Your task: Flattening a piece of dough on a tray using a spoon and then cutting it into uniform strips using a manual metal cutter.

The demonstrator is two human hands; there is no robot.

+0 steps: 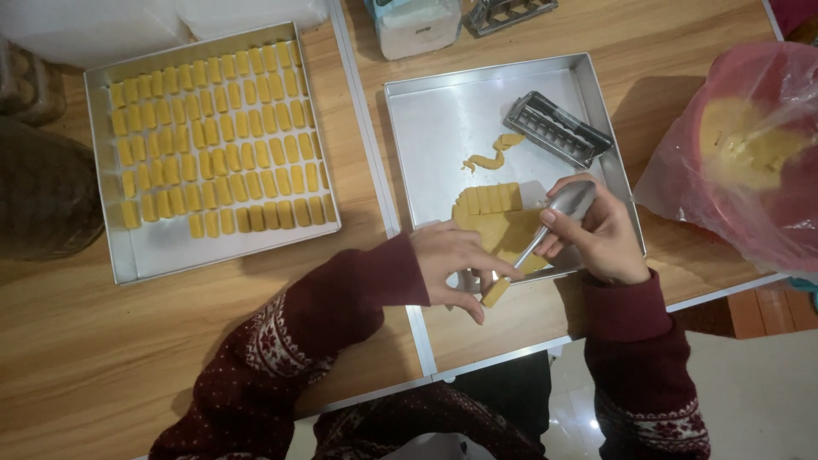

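The right hand (601,243), lower right of centre, has its grip closed around the bowl end of a metal spoon (558,215), whose handle slants down and to the left. The left hand (456,268), just left of it, pinches a small yellow dough piece (494,292) between its fingertips, right where the spoon handle ends; that piece hangs over the near rim of the tray. Both sleeves are dark red knit with a white pattern.

Beneath the hands lies a flat yellow dough sheet (503,226), its upper edge cut into short bars, resting in the lower part of a square metal tray (426,136) at the centre of the frame. Above the sheet sit a few dough scraps (492,156), and further up right a grey metal cutter (558,128) lies at an angle inside the tray.

At upper left, a second metal tray (128,255) holds rows of yellow dough bars (213,136). At the right edge stands a red bowl (750,153) of dough wrapped in a clear bag. All rest on a wooden desk (85,341).
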